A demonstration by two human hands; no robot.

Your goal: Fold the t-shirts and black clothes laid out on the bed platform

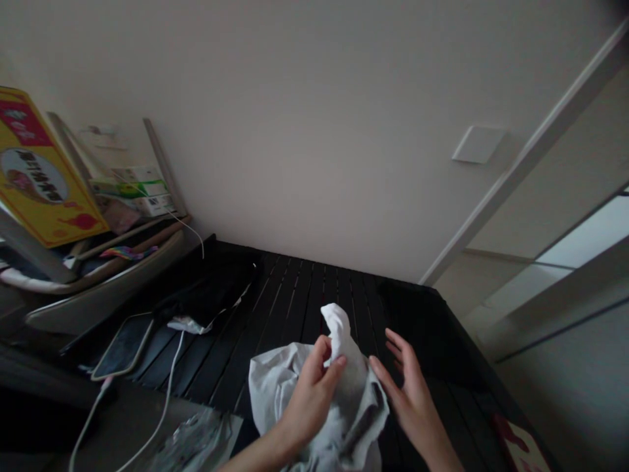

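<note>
Left hand is pinching a raised fold of light grey cloth, thumb against fingers. Right hand is holding its fingers parted beside the edge; contact unclear. Cloth is bunching over the slatted black bench. Judgement: steady pinching is likely keeping slack from creasing.

Lighting dim and diffuse; source not visible. Wall dull grey; brightest area a pale strip at right. Black desk loses detail. Edges stretched, upper-right corner darkened.
</note>
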